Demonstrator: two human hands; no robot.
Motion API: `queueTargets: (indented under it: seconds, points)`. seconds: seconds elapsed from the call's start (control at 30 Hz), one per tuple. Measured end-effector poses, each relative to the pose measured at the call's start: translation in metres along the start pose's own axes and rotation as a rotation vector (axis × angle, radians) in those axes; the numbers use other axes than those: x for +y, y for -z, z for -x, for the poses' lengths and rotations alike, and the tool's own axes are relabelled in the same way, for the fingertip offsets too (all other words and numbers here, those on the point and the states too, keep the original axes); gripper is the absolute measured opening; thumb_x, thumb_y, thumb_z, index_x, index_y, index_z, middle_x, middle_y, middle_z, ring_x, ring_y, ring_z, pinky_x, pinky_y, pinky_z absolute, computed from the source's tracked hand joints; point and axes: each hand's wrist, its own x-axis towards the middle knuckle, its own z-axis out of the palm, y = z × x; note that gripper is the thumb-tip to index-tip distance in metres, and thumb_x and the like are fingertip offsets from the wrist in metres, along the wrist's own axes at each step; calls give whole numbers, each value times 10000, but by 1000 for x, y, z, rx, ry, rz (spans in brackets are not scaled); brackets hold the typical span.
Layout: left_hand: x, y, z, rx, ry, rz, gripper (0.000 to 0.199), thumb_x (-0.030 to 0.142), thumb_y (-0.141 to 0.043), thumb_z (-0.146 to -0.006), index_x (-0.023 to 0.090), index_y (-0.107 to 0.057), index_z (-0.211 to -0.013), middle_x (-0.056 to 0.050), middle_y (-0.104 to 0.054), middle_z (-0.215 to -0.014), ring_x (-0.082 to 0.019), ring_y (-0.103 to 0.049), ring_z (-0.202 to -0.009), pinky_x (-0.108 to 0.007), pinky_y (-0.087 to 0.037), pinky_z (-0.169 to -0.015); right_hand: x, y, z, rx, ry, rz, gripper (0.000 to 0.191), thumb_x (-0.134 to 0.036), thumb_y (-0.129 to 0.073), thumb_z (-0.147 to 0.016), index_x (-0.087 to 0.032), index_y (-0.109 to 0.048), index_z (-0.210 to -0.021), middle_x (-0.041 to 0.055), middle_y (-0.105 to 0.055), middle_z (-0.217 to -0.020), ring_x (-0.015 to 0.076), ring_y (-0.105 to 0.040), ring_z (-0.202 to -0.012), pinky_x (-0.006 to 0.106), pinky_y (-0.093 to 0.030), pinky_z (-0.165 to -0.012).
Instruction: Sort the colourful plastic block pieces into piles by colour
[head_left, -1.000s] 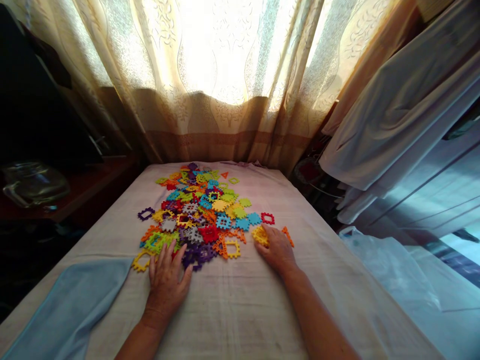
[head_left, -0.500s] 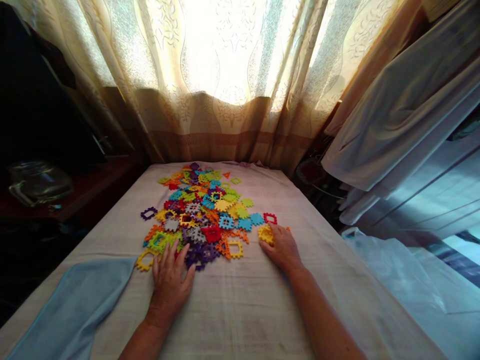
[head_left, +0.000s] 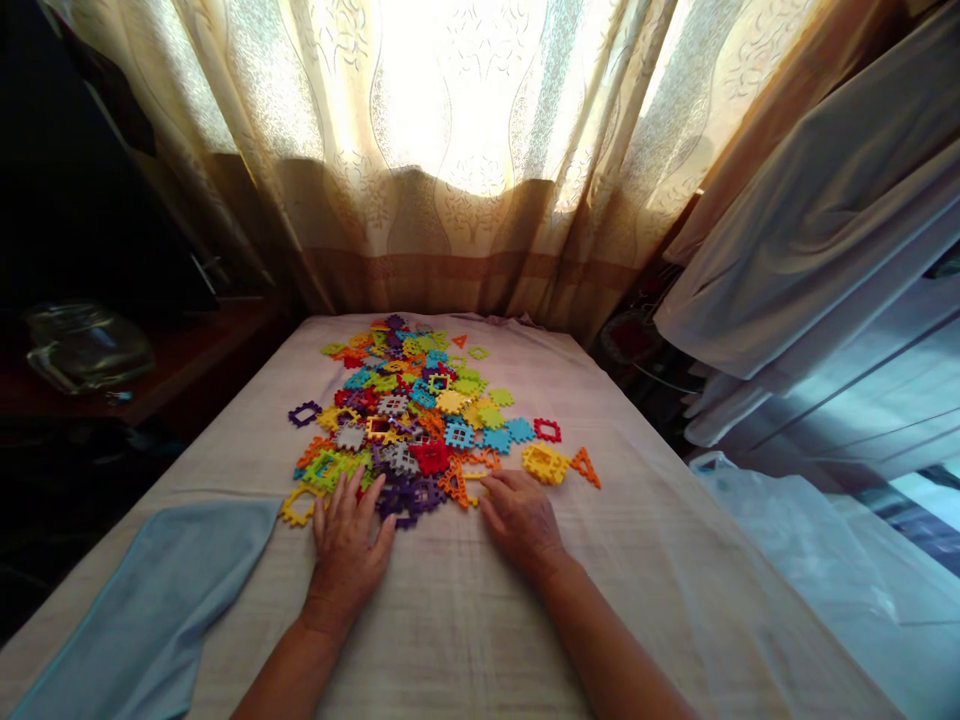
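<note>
A heap of colourful plastic interlocking building pieces [head_left: 431, 457] with toothed edges spreads over the cloth-covered surface. My left hand [head_left: 346, 550] lies at the heap's near edge, fingers spread, touching green pieces [head_left: 330, 468] and holding nothing. Beside it are purple pieces [head_left: 411, 497] and a yellow frame piece [head_left: 298, 506]. My right hand [head_left: 523, 517] has its fingers closed on a yellow square frame [head_left: 472, 477], partly hidden beneath them. An orange triangle [head_left: 454, 482] stands left of that frame. Beyond my right hand lie a yellow stack of pieces [head_left: 545, 463] and an orange triangular frame [head_left: 585, 467].
A blue cloth [head_left: 161, 560] lies at the left on the white sheet [head_left: 435, 620]. Farther left, a glass jar [head_left: 86, 350] stands on a dark table. A curtain [head_left: 465, 230] hangs behind; clothes [head_left: 810, 220] and a plastic bag [head_left: 780, 530] are on the right.
My right hand has moved left, away from the yellow stack, to the yellow square frame. The stack and the orange triangle beside it now show. My left hand stays about where it was.
</note>
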Motion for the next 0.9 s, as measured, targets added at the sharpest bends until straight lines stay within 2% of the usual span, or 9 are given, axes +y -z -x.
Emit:
queueTargets:
  seconds: [0.2,0.33,0.63,0.77,0.83,0.9]
  points:
    - [1,1,-1,5,-10,4,429,318,-420,-919,190,-528,-1315,-161,-477,-1429,-324,-365,-1372,-581,-222,-1120,-20,-7,-2,-16,-26,34,174,-327,-661,-817,-212,-694,-945,77,-661,-986,235,-565,-903,357,-439,-804]
    - [1,1,-1,18,-17,-2,427,312,-428,-918,194,-525,-1317,-160,-473,-1432,-323,-363,-1374,-577,-224,-1122,-27,-10,-6,-46,-53,69,116,-301,-658,-821,-203,-678,-880,66,-645,-931,227,-544,-879,344,-410,-784]
    - [-2,-2,-1,15,-20,-23,421,311,-430,-917,201,-526,-1312,-154,-486,-1423,-324,-373,-1368,-577,-238,-1114,-25,-11,0,39,-53,-30,80,-237,-600,-860,-201,-671,-873,53,-648,-892,202,-539,-868,324,-383,-803]
    - [-1,1,-2,10,-16,-10,422,323,-432,-918,202,-529,-1310,-155,-487,-1420,-330,-377,-1363,-583,-242,-1110,-30,-7,4,4,29,-90,93,-262,-603,-863,-208,-668,-824,44,-651,-861,192,-547,-839,316,-383,-765]
    - [0,2,-2,8,-20,-3,422,324,-432,-919,200,-529,-1310,-156,-487,-1419,-330,-380,-1361,-588,-241,-1109,-28,-4,5,-1,69,-123,97,-273,-602,-866,-215,-676,-842,39,-661,-865,186,-560,-839,317,-387,-770]
    - [0,2,-2,11,-20,0,422,321,-430,-919,197,-530,-1309,-158,-490,-1417,-331,-384,-1358,-591,-239,-1109,-22,-2,5,32,47,-117,111,-252,-593,-863,-213,-686,-909,50,-673,-901,194,-575,-871,332,-396,-804]
